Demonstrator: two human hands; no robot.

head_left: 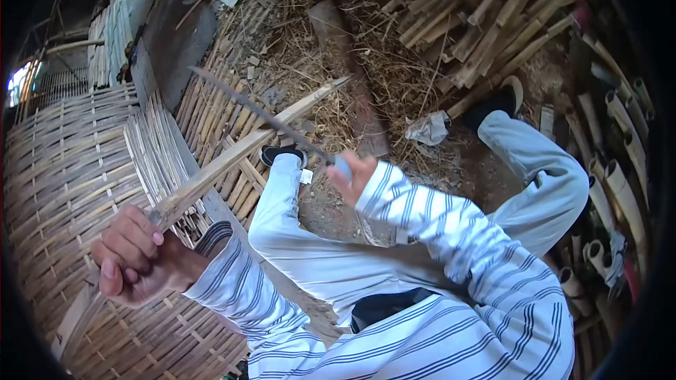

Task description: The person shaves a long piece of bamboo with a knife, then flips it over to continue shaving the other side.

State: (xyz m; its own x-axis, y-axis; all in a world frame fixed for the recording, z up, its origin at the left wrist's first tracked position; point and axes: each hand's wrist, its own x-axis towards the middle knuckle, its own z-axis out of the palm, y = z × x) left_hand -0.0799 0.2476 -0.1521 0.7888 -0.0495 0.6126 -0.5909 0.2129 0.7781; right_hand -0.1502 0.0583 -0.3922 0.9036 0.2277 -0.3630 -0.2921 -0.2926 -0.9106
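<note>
My left hand is closed round a long split bamboo strip, which slants from the lower left up to the middle of the view. Its far end rests over a dark wooden log on the ground. In my right hand is a long knife, gripped by its pale blue handle. The thin dark blade points up and left and crosses over the bamboo strip in this view.
A woven bamboo mat spreads along the left, with a bundle of thin strips beside it. Split bamboo is heaped at the upper right, and hollow bamboo tubes lie at the right. Shavings and a crumpled wrapper litter the ground.
</note>
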